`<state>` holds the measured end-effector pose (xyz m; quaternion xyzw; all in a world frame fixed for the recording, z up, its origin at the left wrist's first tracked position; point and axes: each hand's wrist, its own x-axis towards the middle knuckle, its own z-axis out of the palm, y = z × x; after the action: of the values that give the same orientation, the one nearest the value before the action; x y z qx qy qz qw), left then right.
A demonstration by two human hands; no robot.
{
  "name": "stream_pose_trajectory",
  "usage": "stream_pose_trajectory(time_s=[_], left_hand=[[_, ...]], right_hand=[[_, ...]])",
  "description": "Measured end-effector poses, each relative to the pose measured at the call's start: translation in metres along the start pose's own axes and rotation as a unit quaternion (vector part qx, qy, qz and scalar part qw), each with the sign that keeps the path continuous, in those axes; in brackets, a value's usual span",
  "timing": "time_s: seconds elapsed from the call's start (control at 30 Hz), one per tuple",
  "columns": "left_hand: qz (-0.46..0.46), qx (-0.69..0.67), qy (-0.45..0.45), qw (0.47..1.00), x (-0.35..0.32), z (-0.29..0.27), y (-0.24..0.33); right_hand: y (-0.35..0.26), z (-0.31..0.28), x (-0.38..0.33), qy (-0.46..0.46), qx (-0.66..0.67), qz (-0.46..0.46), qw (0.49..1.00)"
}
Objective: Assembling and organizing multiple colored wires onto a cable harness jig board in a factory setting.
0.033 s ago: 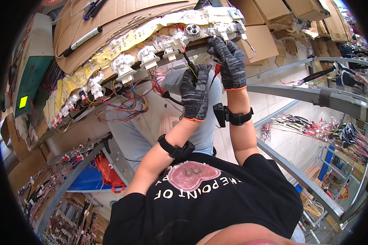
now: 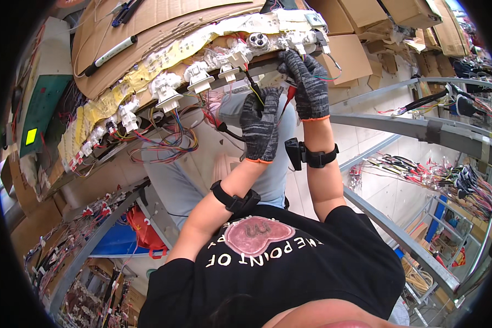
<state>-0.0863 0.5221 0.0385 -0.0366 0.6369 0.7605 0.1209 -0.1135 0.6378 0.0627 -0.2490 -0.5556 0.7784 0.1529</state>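
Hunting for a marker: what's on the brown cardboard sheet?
A white marker and a blue-handled tool lie on the cardboard. Whatever the yellowish strip covers along the near edge is hidden.

Along the near edge of the tabletop [image 2: 167,16], connectors [image 2: 200,81] with wires [image 2: 187,144] below. Behind them, tape [image 2: 186,45]; then a marker [image 2: 112,53] toward the left edge, a hand tool [image 2: 126,13] beyond.

Fingers [image 2: 269,106] of the left hand [image 2: 260,130] hide part of a black cable [image 2: 253,83].

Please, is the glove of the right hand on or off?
On: the grey glove covers the right hand, and its orange edge meets the bare forearm.
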Motion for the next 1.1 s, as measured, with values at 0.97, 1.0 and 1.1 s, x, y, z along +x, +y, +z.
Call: stream_pose_trajectory(time_s=[0.97,1.0,1.1], left_hand=[[-0.101,-0.295,-0.152,0.938,-0.026,-0.037,0.049],[-0.103,-0.294,-0.151,0.938,-0.030,-0.037,0.052],[-0.004,-0.058,-0.112,0.992,-0.031,-0.037,0.052]], right_hand=[[-0.023,0.008,-0.077,0.223,-0.396,-0.422,0.785],[-0.029,0.013,-0.083,0.168,-0.477,-0.483,0.715],[-0.034,0.046,-0.083,0.030,-0.367,-0.378,0.849]])
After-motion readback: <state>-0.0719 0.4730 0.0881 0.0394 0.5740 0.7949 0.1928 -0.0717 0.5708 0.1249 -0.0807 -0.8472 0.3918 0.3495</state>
